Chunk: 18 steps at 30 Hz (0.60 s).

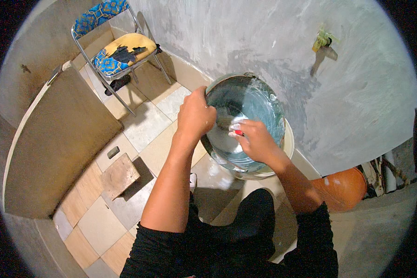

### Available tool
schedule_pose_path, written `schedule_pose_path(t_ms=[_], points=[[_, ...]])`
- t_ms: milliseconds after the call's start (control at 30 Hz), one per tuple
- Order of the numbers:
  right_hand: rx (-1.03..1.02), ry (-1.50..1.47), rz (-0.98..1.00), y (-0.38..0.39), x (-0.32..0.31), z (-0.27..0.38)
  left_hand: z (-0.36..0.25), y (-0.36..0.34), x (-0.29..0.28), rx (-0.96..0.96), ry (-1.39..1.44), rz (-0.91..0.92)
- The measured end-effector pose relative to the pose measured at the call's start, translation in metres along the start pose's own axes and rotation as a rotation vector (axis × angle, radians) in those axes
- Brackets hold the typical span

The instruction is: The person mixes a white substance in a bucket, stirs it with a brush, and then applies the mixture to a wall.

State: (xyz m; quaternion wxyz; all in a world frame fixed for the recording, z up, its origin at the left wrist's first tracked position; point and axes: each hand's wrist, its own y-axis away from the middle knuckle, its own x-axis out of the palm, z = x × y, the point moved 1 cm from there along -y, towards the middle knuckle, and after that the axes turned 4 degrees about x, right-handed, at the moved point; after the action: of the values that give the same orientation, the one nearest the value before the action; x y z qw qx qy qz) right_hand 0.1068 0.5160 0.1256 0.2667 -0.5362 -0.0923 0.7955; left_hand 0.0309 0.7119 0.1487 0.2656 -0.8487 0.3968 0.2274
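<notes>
My left hand (197, 113) is closed over the upper left rim of a dark teal bucket (261, 106), which has white streaks and whitish material inside. My right hand (250, 141) is inside the bucket's opening, fingers closed on a small red object (239, 132) with white stuff about it and on my fingertips; the object's full shape is hidden. Beneath the bucket a pale cream rim (287, 141) shows, apparently of another container.
A metal folding chair (120, 55) with a torn seat stands upper left, beside a low curved partition (55, 153). A wooden block (119, 176) and a small bar (113, 152) lie on the tiles. A tap (323, 42) is on the grey wall; an orange container (338, 187) sits lower right.
</notes>
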Motion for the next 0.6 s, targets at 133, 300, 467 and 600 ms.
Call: schedule_pose_path(t_ms=[133,300,467,600], points=[[0.047,0.005,-0.119,-0.006,-0.023,0.004,-0.007,0.004,-0.003,-0.032,-0.028,0.029],[0.039,-0.073,-0.235,-0.037,-0.011,-0.004,-0.01,0.005,-0.004,0.076,0.012,0.018],[-0.028,0.007,0.144,-0.001,0.012,0.013,-0.014,0.007,-0.002,0.057,-0.004,0.045],[-0.055,-0.152,0.215,0.023,-0.008,0.006,-0.011,0.009,-0.005,0.041,0.023,0.052]])
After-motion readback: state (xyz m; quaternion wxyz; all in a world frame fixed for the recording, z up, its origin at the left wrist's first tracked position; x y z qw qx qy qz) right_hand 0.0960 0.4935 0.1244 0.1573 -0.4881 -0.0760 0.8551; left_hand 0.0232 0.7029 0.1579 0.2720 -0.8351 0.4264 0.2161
